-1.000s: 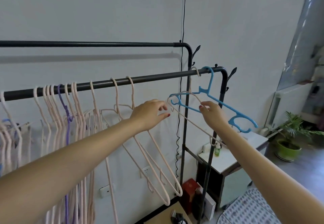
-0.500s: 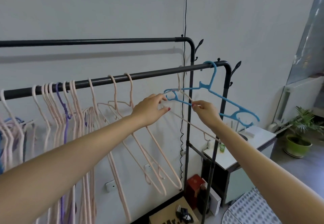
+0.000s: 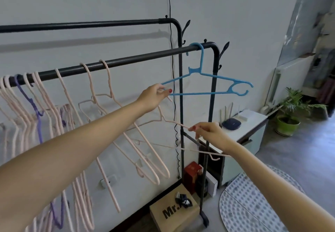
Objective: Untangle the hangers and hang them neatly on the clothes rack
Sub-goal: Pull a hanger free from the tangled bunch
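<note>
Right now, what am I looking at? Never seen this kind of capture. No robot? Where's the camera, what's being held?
There is no robot here. A person works bare-handed, and the one picture comes from a wide-angle camera on their head, looking forward and down along both arms.

In front stands a black clothes rack with two rails. On the near rail hang many pale pink hangers, a purple hanger among them, and a blue hanger near the right end.

The left hand pinches the left tip of the blue hanger, which is hooked on the rail. The right hand holds a loose pink hanger below the rail, off the rack.

On the floor: a cardboard box, a dotted mat and a potted plant.
</note>
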